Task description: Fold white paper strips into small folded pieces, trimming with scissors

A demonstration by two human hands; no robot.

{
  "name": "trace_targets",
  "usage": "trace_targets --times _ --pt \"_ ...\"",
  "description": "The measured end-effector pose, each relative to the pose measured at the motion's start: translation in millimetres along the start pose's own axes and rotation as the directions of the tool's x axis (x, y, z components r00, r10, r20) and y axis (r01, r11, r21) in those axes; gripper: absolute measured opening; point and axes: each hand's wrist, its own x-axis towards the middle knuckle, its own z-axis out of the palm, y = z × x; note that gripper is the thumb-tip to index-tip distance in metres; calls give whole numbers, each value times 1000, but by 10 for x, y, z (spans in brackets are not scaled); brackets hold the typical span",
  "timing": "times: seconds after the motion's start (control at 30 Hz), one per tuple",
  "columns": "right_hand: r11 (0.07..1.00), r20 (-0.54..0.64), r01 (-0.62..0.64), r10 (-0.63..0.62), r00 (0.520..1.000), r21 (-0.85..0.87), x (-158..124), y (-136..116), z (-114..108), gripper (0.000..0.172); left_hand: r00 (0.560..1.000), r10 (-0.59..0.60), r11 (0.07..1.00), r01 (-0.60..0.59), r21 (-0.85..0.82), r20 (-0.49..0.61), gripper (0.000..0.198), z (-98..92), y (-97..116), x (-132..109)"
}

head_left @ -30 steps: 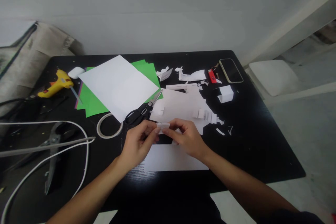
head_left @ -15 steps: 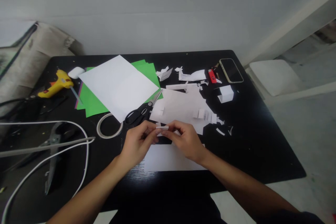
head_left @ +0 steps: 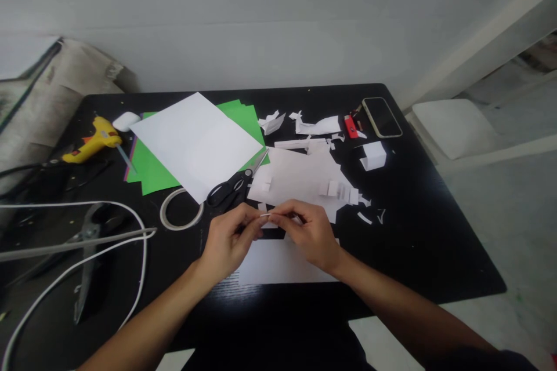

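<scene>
Over the near middle of the black table (head_left: 435, 243), my left hand (head_left: 228, 240) and my right hand (head_left: 311, 232) pinch a small white paper piece (head_left: 266, 216) between their fingertips. The piece shows almost edge-on as a thin strip. Under my wrists lies a white paper rectangle (head_left: 282, 264). A cut white sheet (head_left: 300, 177) with small folded tabs lies just beyond my fingers. Black scissors (head_left: 235, 185) rest to the left of it.
A large white sheet (head_left: 195, 142) lies on green paper (head_left: 150, 168). Tape ring (head_left: 178, 211), yellow glue gun (head_left: 91, 139), pliers and white cable (head_left: 87, 232) sit left. Paper scraps (head_left: 317, 126), a red lighter (head_left: 350, 126), a phone (head_left: 382, 117) and a folded paper box (head_left: 374, 155) sit far right.
Both hands have turned the small paper piece, from showing its flat face to nearly edge-on, and lowered it slightly. Nothing else on the table has moved.
</scene>
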Motion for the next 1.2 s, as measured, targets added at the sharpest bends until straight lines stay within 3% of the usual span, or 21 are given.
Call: trace_targets --times 0.27,0.57,0.67,1.2 --pt "997 -25 -64 66 998 51 20 8 -1 20 1000 14 1000 -14 10 -9 10 -2 7 3" --pt "993 52 -120 120 991 -2 59 24 -15 24 999 -42 998 40 -37 -35 12 -13 35 8" --pt "993 102 -108 112 988 -42 67 37 -16 25 997 -58 997 55 -62 -52 12 -20 36 14" --pt "982 115 -35 57 992 -184 17 11 -5 24 999 -39 999 39 -34 -8 18 -31 22 52"
